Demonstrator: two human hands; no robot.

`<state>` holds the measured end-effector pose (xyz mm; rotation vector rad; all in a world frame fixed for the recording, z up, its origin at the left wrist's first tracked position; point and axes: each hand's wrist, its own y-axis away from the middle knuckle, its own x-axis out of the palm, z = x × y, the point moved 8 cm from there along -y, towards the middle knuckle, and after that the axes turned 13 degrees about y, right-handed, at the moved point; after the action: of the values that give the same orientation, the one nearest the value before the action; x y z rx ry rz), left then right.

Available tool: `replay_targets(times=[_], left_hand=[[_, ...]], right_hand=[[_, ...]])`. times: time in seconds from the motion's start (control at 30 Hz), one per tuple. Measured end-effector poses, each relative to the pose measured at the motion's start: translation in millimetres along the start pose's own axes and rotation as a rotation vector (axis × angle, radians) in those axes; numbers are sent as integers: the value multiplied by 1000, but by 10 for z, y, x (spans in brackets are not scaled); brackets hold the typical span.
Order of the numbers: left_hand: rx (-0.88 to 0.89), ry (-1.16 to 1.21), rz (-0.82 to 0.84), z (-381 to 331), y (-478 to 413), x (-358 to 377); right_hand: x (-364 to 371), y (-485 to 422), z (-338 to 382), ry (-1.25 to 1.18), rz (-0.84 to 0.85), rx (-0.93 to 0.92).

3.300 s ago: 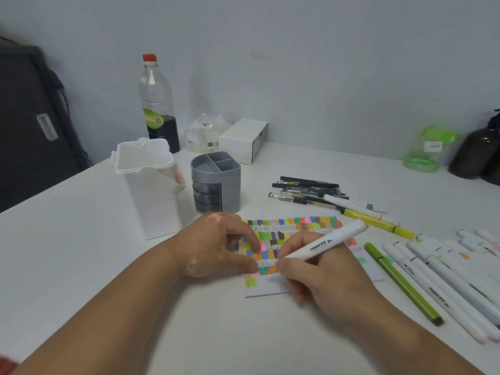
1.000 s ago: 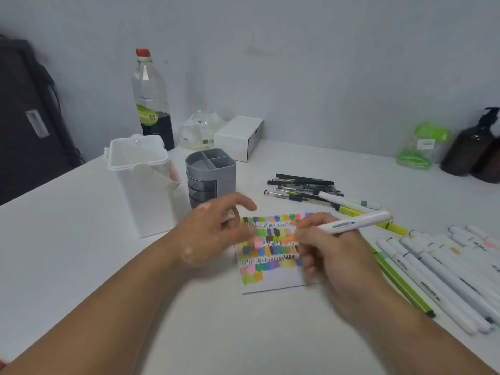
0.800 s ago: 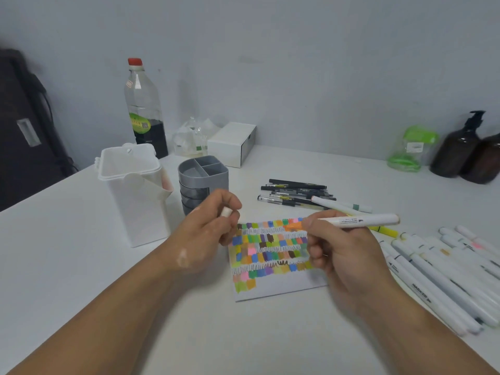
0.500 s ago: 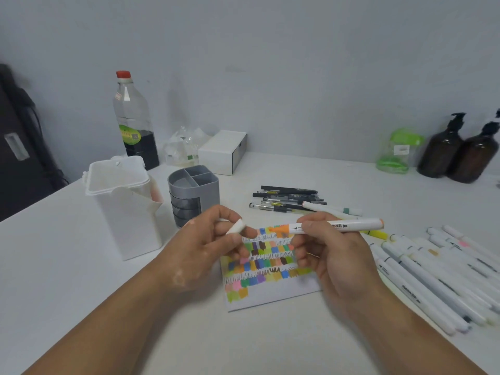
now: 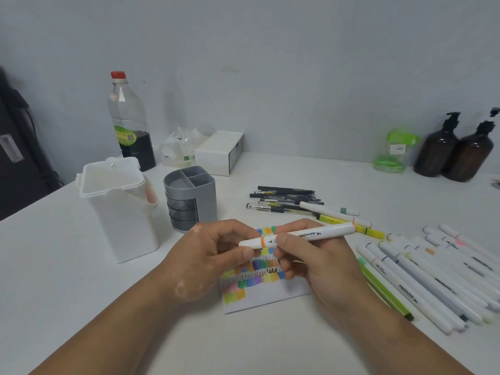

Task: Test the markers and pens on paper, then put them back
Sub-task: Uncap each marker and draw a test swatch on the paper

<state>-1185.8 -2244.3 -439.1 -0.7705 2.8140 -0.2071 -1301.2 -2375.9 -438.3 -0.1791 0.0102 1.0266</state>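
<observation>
White and ringed with an orange band, the marker (image 5: 319, 234) is hanging level in the air above the paper (image 5: 265, 296), carried by both hands. The left hand (image 5: 205, 261) is pinching the marker's left end between thumb and curled fingers, just left of the orange band. The right hand (image 5: 319, 263) is gripping the barrel just right of that band, with its thumb on the near side and its fingers wrapping round the barrel. The left end is looking capped, though whether the cap is pressed fully home is hard to judge from this angle.

The paper is lying flat on the white bench (image 5: 67, 280) under the hands, covered in rows of colour swatches and scribbled lines (its near strip is showing plain white). To the right, a row of white markers (image 5: 422, 280) is lying side by side on the bench, with a green pen (image 5: 384, 290) running along its near edge. Behind the paper a pile of dark pens (image 5: 284, 198) is resting, and a yellow highlighter (image 5: 349, 223) is lying just beside it.

A grey desk organiser (image 5: 189, 201) is standing upright to the left of the paper, with a white plastic container (image 5: 119, 207) just beside it. Along the wall a red-capped bottle (image 5: 130, 123), a white box (image 5: 219, 152), a green tub (image 5: 395, 152) and two brown pump bottles (image 5: 438, 152) are standing.
</observation>
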Motion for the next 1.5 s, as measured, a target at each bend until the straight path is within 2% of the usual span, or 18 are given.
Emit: replay_targets(times=[0.33, 0.67, 0.8, 0.9, 0.97, 1.1, 1.17, 1.3, 1.4, 1.5], left_hand=[[90, 52, -78, -69, 20, 18], [66, -32, -78, 9, -14, -64], [62, -25, -156, 50, -44, -204], [59, -79, -176, 90, -40, -237], [65, -129, -187, 90, -36, -236], [59, -161, -123, 84, -33, -174], [56, -184, -83, 84, -38, -115], [66, -237, -98, 83, -56, -103], [31, -408, -59, 125, -59, -105], [-14, -484, 3, 151, -57, -70]], right_hand=[[27, 11, 19, -16, -17, 27], [49, 30, 1, 58, 13, 47], [-233, -33, 86, 56, -73, 53], [-366, -45, 165, 403, -101, -15], [-306, -24, 183, 657, -53, -54], [-50, 43, 92, 874, 182, -44], [50, 88, 97, 986, 220, -74], [-155, 65, 220, 1137, 80, -46], [-657, 2, 238, 1232, -114, 123], [-978, 14, 109, 1289, -176, 296]])
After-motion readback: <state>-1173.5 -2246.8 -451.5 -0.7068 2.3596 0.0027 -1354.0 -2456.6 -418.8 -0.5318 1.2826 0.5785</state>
